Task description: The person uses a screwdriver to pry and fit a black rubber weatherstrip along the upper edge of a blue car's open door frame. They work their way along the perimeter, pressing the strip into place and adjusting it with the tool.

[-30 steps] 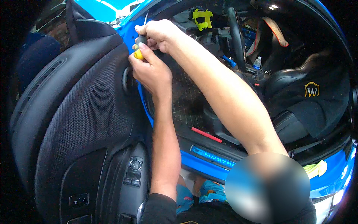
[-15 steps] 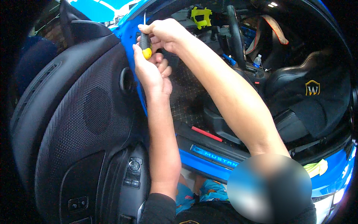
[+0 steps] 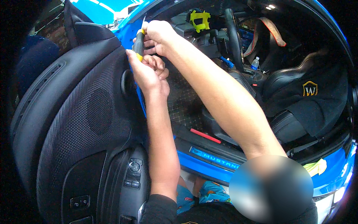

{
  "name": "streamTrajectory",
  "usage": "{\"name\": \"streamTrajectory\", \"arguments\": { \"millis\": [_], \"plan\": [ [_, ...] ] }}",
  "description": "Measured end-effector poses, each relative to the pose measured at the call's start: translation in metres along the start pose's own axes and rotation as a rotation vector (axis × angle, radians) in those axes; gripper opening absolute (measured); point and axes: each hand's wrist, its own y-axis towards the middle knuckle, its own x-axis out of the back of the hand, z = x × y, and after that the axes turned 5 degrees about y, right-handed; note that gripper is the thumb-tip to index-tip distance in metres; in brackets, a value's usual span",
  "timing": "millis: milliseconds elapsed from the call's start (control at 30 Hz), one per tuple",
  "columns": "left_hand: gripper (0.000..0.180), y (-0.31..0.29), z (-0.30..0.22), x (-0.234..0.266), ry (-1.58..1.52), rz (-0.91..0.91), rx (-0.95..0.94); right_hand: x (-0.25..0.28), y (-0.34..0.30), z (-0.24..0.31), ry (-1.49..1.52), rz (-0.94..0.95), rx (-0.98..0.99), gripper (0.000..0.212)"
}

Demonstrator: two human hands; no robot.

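A screwdriver [image 3: 138, 43] with a black and yellow handle points upward beside the blue door frame [image 3: 126, 35], its thin metal shaft toward the pillar. My left hand [image 3: 147, 74] is closed around the yellow butt end, thumb on the outer side and fingers curled in. Above it, my right hand [image 3: 158, 35] pinches at the front of the handle, near the base of the shaft. The shaft's tip lies close to the dark edge at the top of the opening; whether it touches anything I cannot tell.
The open black door panel [image 3: 82, 127] fills the left side. Inside the car are a steering wheel [image 3: 234, 33], a covered seat [image 3: 309, 100] and a water bottle [image 3: 255, 63]. A red strip [image 3: 205, 136] lies near the sill [image 3: 212, 156]; a yellow-green cloth [image 3: 316, 167] hangs at right.
My left hand has slid slightly down and left with the handle's butt. The right hand has shifted slightly left, and more of the handle, including its front yellow band, now shows.
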Motion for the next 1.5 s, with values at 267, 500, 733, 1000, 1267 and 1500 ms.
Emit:
{"name": "streamTrajectory", "arguments": {
  "millis": [267,500,733,1000,1267,1500],
  "plan": [
    [0.079,0.003,-0.016,0.012,-0.114,0.397,0.271,0.0,0.027,-0.004,0.295,0.065,-0.035,0.032],
    [0.053,0.01,0.013,0.004,0.806,-0.355,-0.523,-0.009,0.035,-0.002,0.229,-0.056,0.012,0.031],
    [0.057,0.013,0.017,-0.003,0.606,-0.342,-0.354,0.002,0.045,0.004,0.096,0.062,-0.015,0.03],
    [0.038,0.014,0.001,0.018,-0.369,0.093,0.219,0.005,0.036,0.003,0.107,0.053,-0.069,0.027],
    [0.028,0.0,0.014,-0.013,0.197,-0.287,-0.315,-0.001,0.045,0.004,0.08,-0.034,-0.07,0.025],
    [0.048,0.015,0.014,0.002,-0.022,-0.215,-0.019,0.0,0.046,-0.002,0.08,-0.022,-0.055,0.028]
  ]
}}
